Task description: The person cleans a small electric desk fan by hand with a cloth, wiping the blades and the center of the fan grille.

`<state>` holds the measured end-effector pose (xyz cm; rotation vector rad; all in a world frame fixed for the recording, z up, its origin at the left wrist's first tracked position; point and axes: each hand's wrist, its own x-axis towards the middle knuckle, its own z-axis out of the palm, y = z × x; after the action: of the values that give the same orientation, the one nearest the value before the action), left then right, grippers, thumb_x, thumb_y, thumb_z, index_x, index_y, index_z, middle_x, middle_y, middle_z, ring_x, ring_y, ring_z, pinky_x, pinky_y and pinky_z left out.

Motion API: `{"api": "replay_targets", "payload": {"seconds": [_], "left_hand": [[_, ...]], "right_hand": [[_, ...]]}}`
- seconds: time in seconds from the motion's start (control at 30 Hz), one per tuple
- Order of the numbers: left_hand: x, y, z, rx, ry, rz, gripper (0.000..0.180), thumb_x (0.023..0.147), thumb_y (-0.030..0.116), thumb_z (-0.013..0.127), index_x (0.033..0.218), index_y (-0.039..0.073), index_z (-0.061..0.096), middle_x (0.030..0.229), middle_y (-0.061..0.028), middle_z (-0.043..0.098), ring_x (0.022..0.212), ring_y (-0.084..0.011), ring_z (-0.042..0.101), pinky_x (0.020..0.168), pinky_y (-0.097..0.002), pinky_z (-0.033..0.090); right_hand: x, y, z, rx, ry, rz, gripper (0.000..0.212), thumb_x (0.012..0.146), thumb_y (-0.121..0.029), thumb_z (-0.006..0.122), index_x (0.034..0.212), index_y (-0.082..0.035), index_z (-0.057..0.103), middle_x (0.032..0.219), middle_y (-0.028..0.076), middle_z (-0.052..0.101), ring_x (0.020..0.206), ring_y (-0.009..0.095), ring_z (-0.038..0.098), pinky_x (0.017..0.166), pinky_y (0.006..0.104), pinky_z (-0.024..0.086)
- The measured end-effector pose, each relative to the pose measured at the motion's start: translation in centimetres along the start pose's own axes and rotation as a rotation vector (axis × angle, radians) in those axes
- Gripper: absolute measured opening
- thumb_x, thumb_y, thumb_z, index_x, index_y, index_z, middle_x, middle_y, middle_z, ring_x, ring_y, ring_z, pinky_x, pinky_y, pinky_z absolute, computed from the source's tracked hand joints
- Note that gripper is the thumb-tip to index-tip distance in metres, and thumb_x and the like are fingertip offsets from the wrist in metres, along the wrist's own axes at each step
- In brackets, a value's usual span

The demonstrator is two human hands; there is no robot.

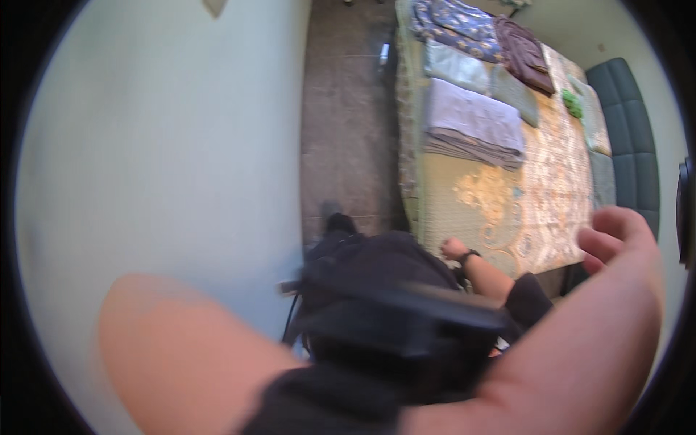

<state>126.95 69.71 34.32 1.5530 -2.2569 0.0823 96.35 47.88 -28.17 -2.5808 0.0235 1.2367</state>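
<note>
My left arm (177, 341) is raised and bent at the lower left, very close and blurred. Its hand lies outside the picture. On the right side my right hand (616, 235) is lifted, fingers loosely bent with gaps between them, and I see nothing in it. In front of the dark-clothed body hangs a blurred dark, flat object (406, 312); neither hand visibly touches it. Lower down, another hand (455, 249) with a black wristband is near the bed edge. It seems to be another person's, its forearm partly hidden behind my right arm.
A bed (493, 210) with a patterned cover stands to the right. On it lie a folded pale lilac blanket (475, 119), a blue patterned cloth (460, 29), a brown cloth (522, 54) and a green item (571, 103). Beyond is a dark padded headboard (627, 109). Left is a pale wall (159, 145).
</note>
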Motion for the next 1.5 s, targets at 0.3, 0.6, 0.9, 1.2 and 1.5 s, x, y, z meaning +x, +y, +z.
{"api": "replay_targets", "payload": {"seconds": [0.3, 0.6, 0.9, 1.2, 1.5], "left_hand": [[-2.8, -16.8, -5.8, -0.060, -0.068, 0.155, 0.012, 0.078, 0.019, 0.066, 0.083, 0.009, 0.069, 0.081, -0.0028, 0.063, 0.083, -0.0187, 0.061, 0.076, -0.0303, 0.043], [-2.4, -42.2, -4.1, -0.121, -0.205, -0.051, 0.031, 0.084, 0.013, 0.069, 0.114, 0.008, 0.064, 0.112, -0.0068, 0.066, 0.101, -0.0261, 0.064, 0.088, -0.0371, 0.050], [-20.1, -65.8, 10.2, 0.013, -0.389, -0.904, 0.039, 0.086, 0.018, 0.068, 0.122, 0.005, 0.061, 0.123, -0.0148, 0.063, 0.107, -0.0375, 0.060, 0.089, -0.0479, 0.050], [-31.0, -75.2, 17.4, -0.529, -0.704, -1.623, 0.041, 0.087, 0.027, 0.063, 0.124, 0.009, 0.065, 0.120, -0.0191, 0.067, 0.114, -0.0370, 0.062, 0.098, -0.0435, 0.049], [-19.9, -104.4, 17.8, -0.434, -0.420, -1.294, 0.037, 0.088, 0.023, 0.060, 0.119, 0.004, 0.065, 0.113, -0.0224, 0.068, 0.107, -0.0396, 0.064, 0.093, -0.0458, 0.051]], "right_hand": [[3.8, -10.8, -8.3, 1.171, 0.251, 0.551, 0.029, 0.081, -0.030, 0.070, 0.097, -0.006, 0.074, 0.092, 0.013, 0.074, 0.086, 0.027, 0.071, 0.077, 0.0404, 0.056], [13.0, -10.0, -20.4, 1.212, 0.170, 0.671, 0.028, 0.080, -0.028, 0.066, 0.091, -0.005, 0.077, 0.082, 0.012, 0.074, 0.078, 0.027, 0.073, 0.073, 0.0386, 0.057], [26.1, 7.1, -54.2, 0.873, 0.686, 0.591, 0.030, 0.079, -0.026, 0.057, 0.087, 0.000, 0.071, 0.087, 0.023, 0.070, 0.084, 0.042, 0.067, 0.076, 0.0464, 0.054], [36.5, 13.9, -83.1, 1.049, 0.754, 0.212, 0.026, 0.085, -0.013, 0.052, 0.099, -0.001, 0.070, 0.086, 0.014, 0.072, 0.073, 0.023, 0.071, 0.071, 0.0358, 0.056], [37.7, 22.2, -91.5, 0.925, 0.527, 0.445, 0.030, 0.082, -0.017, 0.056, 0.102, -0.003, 0.073, 0.102, 0.018, 0.073, 0.097, 0.034, 0.069, 0.087, 0.0418, 0.054]]}}
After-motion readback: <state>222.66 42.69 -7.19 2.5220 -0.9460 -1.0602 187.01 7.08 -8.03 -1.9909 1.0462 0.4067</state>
